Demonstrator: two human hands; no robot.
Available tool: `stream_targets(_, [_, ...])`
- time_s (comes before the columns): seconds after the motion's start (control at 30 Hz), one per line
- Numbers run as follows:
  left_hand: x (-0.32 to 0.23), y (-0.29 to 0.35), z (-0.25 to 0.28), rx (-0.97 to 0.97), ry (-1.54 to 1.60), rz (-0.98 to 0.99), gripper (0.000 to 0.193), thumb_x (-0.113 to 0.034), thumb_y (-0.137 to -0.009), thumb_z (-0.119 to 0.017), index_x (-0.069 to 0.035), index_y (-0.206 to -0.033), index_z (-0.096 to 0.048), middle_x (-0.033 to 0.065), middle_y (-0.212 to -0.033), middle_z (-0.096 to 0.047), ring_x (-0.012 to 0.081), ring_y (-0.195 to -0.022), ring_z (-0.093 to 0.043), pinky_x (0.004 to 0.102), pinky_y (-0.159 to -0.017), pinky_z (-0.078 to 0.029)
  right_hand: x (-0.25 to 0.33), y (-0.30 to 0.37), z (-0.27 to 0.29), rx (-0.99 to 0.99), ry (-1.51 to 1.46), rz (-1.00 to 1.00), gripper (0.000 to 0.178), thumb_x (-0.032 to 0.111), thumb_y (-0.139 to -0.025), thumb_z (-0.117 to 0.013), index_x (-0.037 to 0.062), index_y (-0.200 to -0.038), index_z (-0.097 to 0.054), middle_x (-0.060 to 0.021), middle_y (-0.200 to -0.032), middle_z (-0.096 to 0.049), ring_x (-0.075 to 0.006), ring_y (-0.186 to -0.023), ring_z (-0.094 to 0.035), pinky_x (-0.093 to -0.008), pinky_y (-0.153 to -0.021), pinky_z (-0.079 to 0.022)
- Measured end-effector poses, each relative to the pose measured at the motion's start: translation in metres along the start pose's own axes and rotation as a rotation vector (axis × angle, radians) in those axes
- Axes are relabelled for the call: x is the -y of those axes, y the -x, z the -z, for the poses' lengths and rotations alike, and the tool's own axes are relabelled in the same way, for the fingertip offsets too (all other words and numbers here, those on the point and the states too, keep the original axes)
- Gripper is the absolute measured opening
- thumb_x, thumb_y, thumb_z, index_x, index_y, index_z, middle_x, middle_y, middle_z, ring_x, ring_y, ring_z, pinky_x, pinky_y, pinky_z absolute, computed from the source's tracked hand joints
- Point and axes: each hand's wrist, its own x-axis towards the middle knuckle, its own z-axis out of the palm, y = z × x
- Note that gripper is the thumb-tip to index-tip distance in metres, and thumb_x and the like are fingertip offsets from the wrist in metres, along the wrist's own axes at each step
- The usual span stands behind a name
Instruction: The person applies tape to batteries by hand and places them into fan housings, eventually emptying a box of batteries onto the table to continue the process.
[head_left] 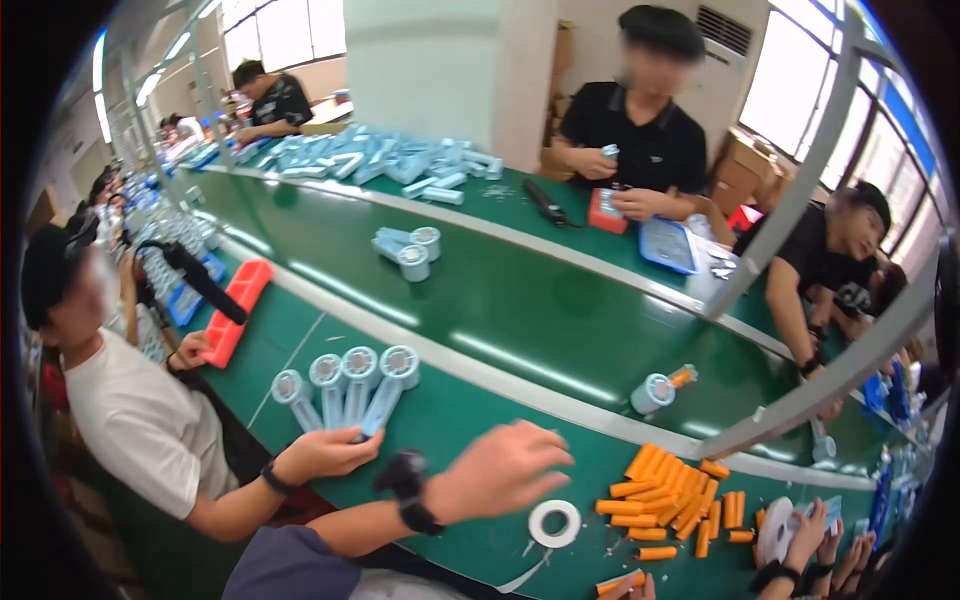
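My left hand (pixel 505 468), with a black watch on its wrist, reaches over the green table, fingers stretched out and slightly blurred, nothing in them. Beside it lies a roll of white tape (pixel 554 523) with a loose strip. At the lower edge the fingertips of my right hand (pixel 636 590) hold an orange cylindrical battery cell (pixel 617 581); most of that hand is out of the picture. Several orange cells (pixel 665 490) are heaped beyond it. Left of my left hand, a co-worker's hand (pixel 328 456) grips several light-blue handheld fans (pixel 358 372) by their handles.
A conveyor belt (pixel 480 290) crosses beyond the table, carrying blue fans (pixel 413 262) and another fan (pixel 654 393) with an orange cell. Blue casings (pixel 380 160) are piled across it. The left co-worker holds a red tray (pixel 238 312). A metal post (pixel 790 230) rises at right, near other people's hands (pixel 808 540).
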Motion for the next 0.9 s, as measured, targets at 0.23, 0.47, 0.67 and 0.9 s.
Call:
stream_targets(0.23, [0.042,0.055,0.096,-0.081,-0.451,0.285,0.025,-0.021,-0.086,-0.073,-0.009,-0.107,-0.070,0.0114,-0.111,-0.066,0.0332,-0.104,-0.060,0.0418,-0.089,-0.050,0.008,0.004,0.007,0.133,-0.025,0.130,0.029,0.018,-0.103,-0.058,-0.0050,-0.121,-0.059,-0.0207,-0.091,-0.072,-0.0270,-0.075,-0.070,-0.0345,-0.067,-0.055])
stream_targets(0.47, [0.091,0.079,0.133,0.122,-0.511,0.492,0.031,-0.030,-0.086,-0.071,-0.009,-0.108,-0.069,0.0148,-0.107,-0.065,0.0359,-0.104,-0.060,0.0446,-0.090,-0.050,0.003,0.007,0.004,0.158,-0.034,0.031,0.031,0.019,-0.103,-0.058,-0.0049,-0.121,-0.059,-0.0213,-0.094,-0.072,-0.0294,-0.082,-0.072,-0.0347,-0.071,-0.056])
stream_targets(0.67, [0.241,0.004,0.123,0.044,-0.853,0.587,0.053,-0.041,-0.084,-0.074,-0.011,-0.125,-0.057,0.0188,-0.113,-0.061,0.0419,-0.103,-0.061,0.0515,-0.084,-0.053,0.005,0.001,0.004,0.149,-0.043,0.047,0.032,0.021,-0.100,-0.062,-0.0037,-0.121,-0.060,-0.0206,-0.097,-0.073,-0.0296,-0.084,-0.072,-0.0352,-0.073,-0.057])
stream_targets(0.9, [0.284,-0.071,0.085,-0.297,-0.696,0.911,0.069,-0.051,-0.085,-0.073,-0.007,-0.131,-0.046,0.0210,-0.122,-0.054,0.0416,-0.107,-0.061,0.0512,-0.083,-0.053,0.003,0.005,0.003,0.132,-0.058,0.004,0.032,0.021,-0.099,-0.064,-0.0031,-0.120,-0.062,-0.0200,-0.097,-0.073,-0.0290,-0.083,-0.073,-0.0351,-0.072,-0.058])
